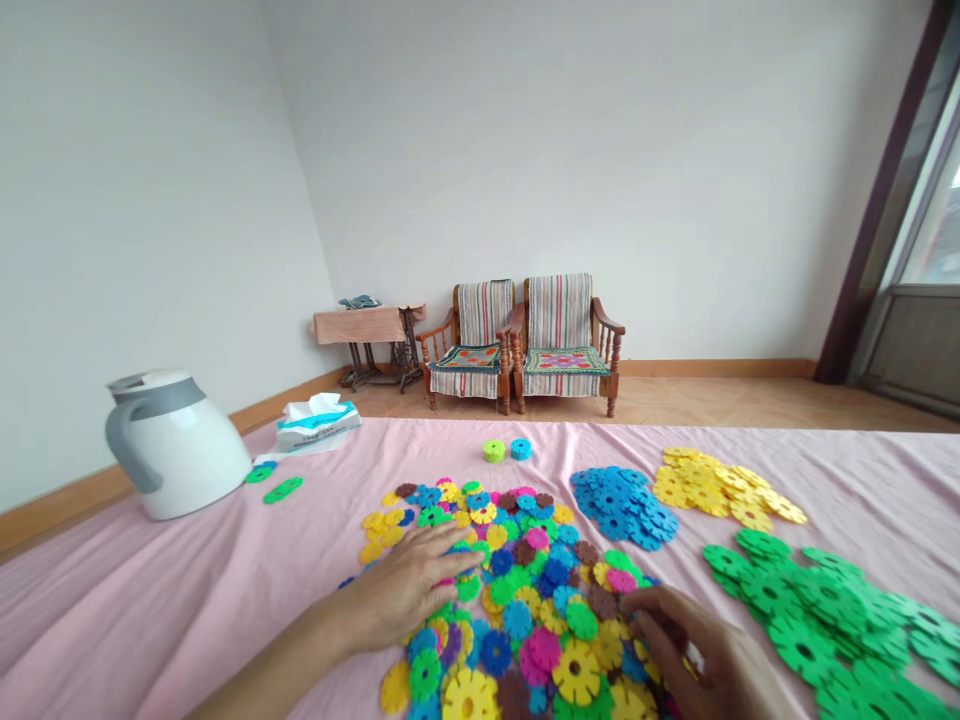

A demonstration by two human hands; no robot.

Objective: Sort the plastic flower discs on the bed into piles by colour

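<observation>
A mixed pile of notched plastic snowflake discs (517, 620) in yellow, green, blue, pink, brown and purple lies in front of me. My left hand (409, 585) rests over its left side, fingers stretched out and apart, touching discs without gripping any. At the right edge is my right hand (697, 645), its fingers bent and slightly apart, with the fingertips close to a brown disc (603, 601). Nothing shows held in it, though its lower fingers are partly hidden. Sorted heaps lie beyond: blue discs (622, 505), yellow discs (720, 487) and green discs (832, 610).
A pink cloth (187, 620) covers the surface. Two small disc stacks, lime (493, 451) and blue (520, 449), stand behind the pile. At left are a white jug (191, 455), a tissue box (319, 425) and a few green discs (283, 490). Two wooden armchairs (559, 345) stand by the wall.
</observation>
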